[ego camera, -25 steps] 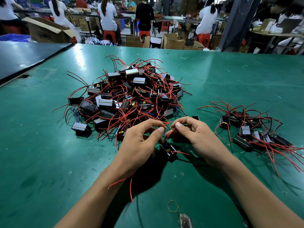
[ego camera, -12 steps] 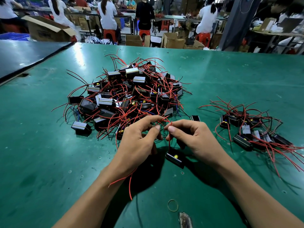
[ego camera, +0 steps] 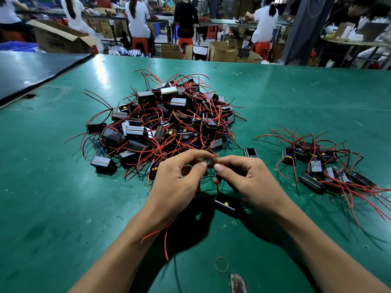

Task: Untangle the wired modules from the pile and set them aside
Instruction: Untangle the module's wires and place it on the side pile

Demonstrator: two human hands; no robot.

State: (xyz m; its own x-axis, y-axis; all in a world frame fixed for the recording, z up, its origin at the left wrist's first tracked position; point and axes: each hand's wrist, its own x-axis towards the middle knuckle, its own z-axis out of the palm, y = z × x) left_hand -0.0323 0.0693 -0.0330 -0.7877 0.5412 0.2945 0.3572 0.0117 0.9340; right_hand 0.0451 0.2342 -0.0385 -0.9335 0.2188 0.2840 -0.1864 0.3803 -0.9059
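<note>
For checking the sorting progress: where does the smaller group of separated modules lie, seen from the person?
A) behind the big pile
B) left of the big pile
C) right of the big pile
C: the smaller group lies right of the big pile, apart from it.

Set-aside wires (ego camera: 376,189) cut by right edge, pile (ego camera: 178,102) burying lower modules
</note>
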